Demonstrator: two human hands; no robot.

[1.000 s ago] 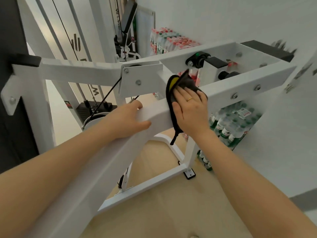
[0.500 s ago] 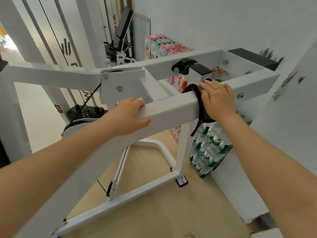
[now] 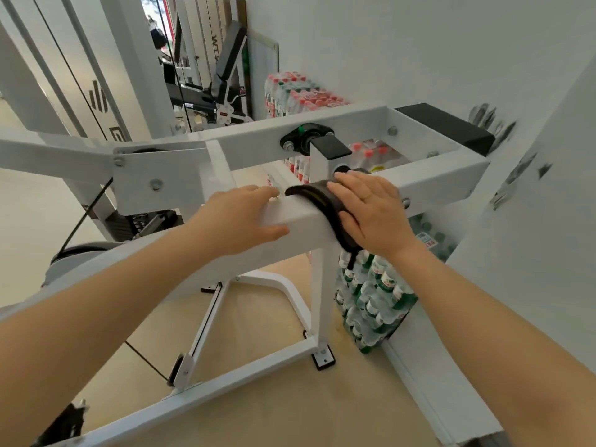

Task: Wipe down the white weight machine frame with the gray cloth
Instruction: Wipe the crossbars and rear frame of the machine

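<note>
Bare forearms, 1 thin ring (image 3: 367, 196) on right hand (image 3: 371, 211)

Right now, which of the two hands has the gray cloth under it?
The right hand: it presses the gray cloth flat over the white frame bar. The left hand grips the bare bar beside it.

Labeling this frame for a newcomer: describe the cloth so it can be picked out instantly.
Start at the white frame, whose near beam slants up from the lower left. At the beam's upper end the cloth drapes over its top and hangs down the near side, pressed flat by the right hand. It is the only dark, soft thing there, with a yellow edge stripe; the left hand beside it grips bare beam.
</note>
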